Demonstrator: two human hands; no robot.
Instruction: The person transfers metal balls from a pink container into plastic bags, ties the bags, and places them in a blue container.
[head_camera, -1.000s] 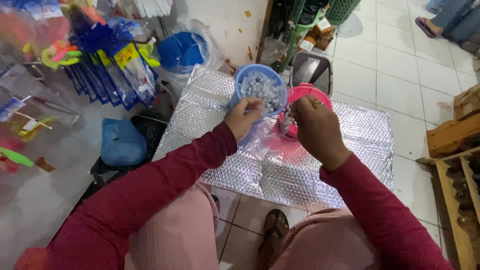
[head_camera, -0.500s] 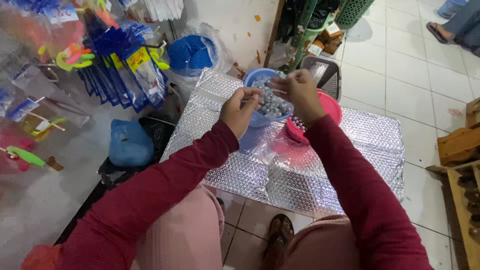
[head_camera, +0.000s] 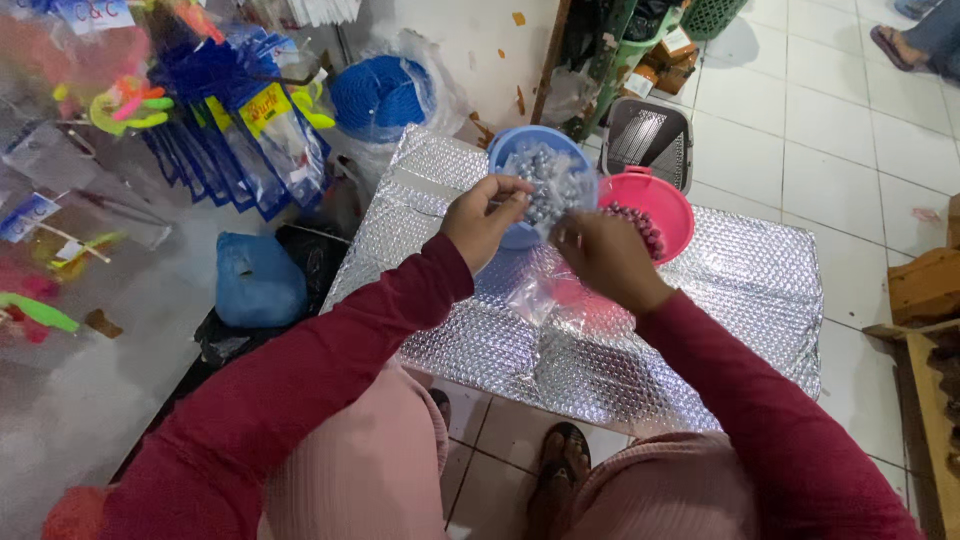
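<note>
Both hands are raised over the silver sheet (head_camera: 720, 300). The left hand (head_camera: 482, 222) and right hand (head_camera: 600, 255) pinch a clear bag (head_camera: 548, 185) of grey beads, blue bowl (head_camera: 512, 148) at twelve o'clock, pink bowl (head_camera: 660, 205) at two.

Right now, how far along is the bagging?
Done: nothing finished shows. In hand: left hand and right hand hold a clear bag of grey beads above the blue bowl. Left: that bowl and the pink bowl both hold more beads.

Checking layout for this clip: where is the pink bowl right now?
Head view: the pink bowl sits on the silver bubble mat, right of the blue bowl, just beyond the right hand.
</note>
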